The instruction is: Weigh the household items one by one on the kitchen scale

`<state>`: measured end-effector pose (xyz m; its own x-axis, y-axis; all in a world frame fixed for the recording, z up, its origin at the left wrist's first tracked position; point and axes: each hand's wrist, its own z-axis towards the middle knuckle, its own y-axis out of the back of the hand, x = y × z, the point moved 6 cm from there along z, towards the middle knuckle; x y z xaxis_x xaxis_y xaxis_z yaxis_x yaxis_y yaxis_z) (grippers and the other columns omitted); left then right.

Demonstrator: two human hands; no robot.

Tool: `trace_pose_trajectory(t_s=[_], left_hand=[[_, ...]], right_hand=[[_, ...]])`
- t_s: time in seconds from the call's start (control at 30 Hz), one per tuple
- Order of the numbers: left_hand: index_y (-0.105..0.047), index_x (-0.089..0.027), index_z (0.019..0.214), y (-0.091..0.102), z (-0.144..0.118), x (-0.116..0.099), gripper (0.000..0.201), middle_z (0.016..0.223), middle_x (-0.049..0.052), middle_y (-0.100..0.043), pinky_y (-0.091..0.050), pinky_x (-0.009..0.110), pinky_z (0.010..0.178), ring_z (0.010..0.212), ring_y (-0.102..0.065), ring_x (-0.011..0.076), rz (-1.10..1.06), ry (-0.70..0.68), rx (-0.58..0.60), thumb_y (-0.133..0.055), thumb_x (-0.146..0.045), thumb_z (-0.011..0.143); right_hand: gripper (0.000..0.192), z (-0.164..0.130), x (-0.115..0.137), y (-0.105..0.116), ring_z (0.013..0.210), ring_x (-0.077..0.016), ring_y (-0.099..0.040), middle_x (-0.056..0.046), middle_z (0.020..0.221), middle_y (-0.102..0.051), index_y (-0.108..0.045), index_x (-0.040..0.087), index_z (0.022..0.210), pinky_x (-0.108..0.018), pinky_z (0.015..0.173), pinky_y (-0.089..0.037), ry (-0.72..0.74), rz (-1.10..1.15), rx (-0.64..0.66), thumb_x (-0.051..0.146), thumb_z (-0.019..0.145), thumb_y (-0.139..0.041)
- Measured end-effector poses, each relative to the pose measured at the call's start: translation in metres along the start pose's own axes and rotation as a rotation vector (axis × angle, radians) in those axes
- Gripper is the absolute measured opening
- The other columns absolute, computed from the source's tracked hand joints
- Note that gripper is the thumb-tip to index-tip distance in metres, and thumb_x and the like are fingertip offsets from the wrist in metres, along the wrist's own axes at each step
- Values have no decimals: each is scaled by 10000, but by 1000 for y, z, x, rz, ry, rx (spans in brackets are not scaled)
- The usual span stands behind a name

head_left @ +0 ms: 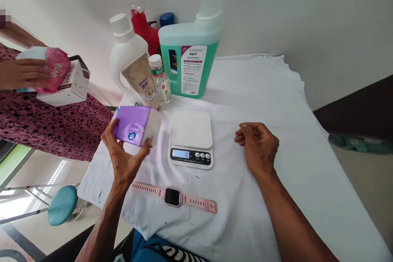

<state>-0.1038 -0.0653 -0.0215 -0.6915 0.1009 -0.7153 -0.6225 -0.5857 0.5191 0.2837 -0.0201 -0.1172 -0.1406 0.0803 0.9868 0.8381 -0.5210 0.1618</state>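
My left hand [124, 151] grips a purple-and-white tissue pack [132, 125] between thumb and fingers, tilted and held up left of the kitchen scale. The white digital kitchen scale [190, 131] has a bare platform, and its lit display reads 0. To the right of the scale, apart from it, my right hand [259, 143] is over the white cloth with its fingers curled together and nothing visible in them. A pink smartwatch [172, 197] lies stretched out in front of the scale, below my left hand.
Behind the scale stand a cream-labelled white bottle [135, 65], a small clear bottle [160, 82], a green liquid jug [187, 57] and a red pump bottle [144, 32]. At left, another person's hand [24, 74] holds a pink packet [57, 69] and a white box [69, 86]. A teal stool [63, 205] stands below.
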Motion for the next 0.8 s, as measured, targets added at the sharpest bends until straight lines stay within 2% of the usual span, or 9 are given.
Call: trace_pose_trajectory(t_s=[0.1,0.17,0.3,0.4,0.53,0.67,0.73,0.8], left_hand=[[-398,-247,1552,-25,-4,-48,1030,1494,155,-432,-517,562,1131,1437,-444,365,2,-261,124,-908,-438,677],[-386,-235,1548,-48,-3,-66,1033,1498,163,-432,-492,588,1151,1448,-432,376,-19,-349,206,-906,-450,682],[-374,-222,1529,-92,-4,-78,1015,1468,169,-448,-486,588,1154,1434,-437,368,-41,-439,334,-900,-443,690],[-378,-211,1509,-110,-7,-77,998,1436,167,-461,-456,607,1175,1409,-449,359,-21,-481,341,-905,-442,694],[-370,-209,1505,-120,-14,-71,1049,1420,169,-457,-438,613,1182,1390,-457,363,-26,-517,295,-930,-532,680],[-325,-227,1554,-125,-21,-63,1160,1485,204,-421,-409,648,1196,1451,-417,410,-17,-486,310,-910,-684,662],[-291,-234,1589,-120,-24,-64,1218,1551,235,-380,-406,664,1194,1506,-366,439,-2,-481,326,-889,-739,656],[-288,-222,1605,-106,-26,-67,1223,1603,259,-344,-416,664,1188,1542,-333,450,15,-509,314,-878,-744,670]], right_hand=[[235,-1,3,0,609,-137,-628,16,721,-674,-678,222,842,-263,575,-489,-3,10,5,452,879,-705],[224,-2,4,1,608,-134,-629,17,723,-675,-672,223,836,-257,572,-489,6,16,10,439,887,-699],[216,-2,6,0,601,-132,-635,21,718,-676,-671,224,848,-253,569,-499,36,22,31,433,899,-686],[222,-1,6,0,584,-129,-630,24,702,-671,-664,223,841,-252,561,-497,55,28,36,436,900,-683],[206,1,5,0,573,-121,-625,26,692,-671,-662,223,824,-247,556,-487,54,24,26,416,891,-684],[211,1,5,0,562,-128,-619,23,684,-669,-667,226,817,-254,535,-481,57,20,26,426,881,-689],[210,1,5,0,558,-133,-618,20,681,-670,-669,229,817,-259,525,-479,65,18,25,429,877,-692],[199,1,6,1,556,-135,-618,18,681,-672,-671,232,814,-261,518,-476,68,16,20,421,873,-691]])
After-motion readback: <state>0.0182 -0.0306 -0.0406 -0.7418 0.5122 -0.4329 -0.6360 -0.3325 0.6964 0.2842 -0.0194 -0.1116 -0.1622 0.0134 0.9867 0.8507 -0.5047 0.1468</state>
